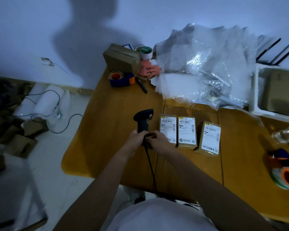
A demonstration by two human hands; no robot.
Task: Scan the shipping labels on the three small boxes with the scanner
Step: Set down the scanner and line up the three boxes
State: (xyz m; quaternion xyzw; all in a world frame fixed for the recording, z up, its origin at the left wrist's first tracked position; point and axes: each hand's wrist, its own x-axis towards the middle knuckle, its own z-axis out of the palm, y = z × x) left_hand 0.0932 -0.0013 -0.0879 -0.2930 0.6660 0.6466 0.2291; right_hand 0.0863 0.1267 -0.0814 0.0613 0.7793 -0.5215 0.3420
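Three small brown boxes with white shipping labels lie in a row on the wooden table (117, 127): the left box (168, 129), the middle box (187, 132) and the right box (209, 138), which is set a little apart and tilted. A black handheld scanner (143, 120) stands just left of the left box, head pointing right. My left hand (136, 138) grips its handle. My right hand (157, 139) holds the handle's base, where the black cable (151, 165) leaves toward me.
A pile of bubble wrap (205, 67) fills the back of the table. Tape dispensers sit at the back (121, 79) and at the right edge (284, 169). A cardboard box (121, 58), a tape roll (146, 52), a pen (141, 85) and a white bin (277, 92) are also there.
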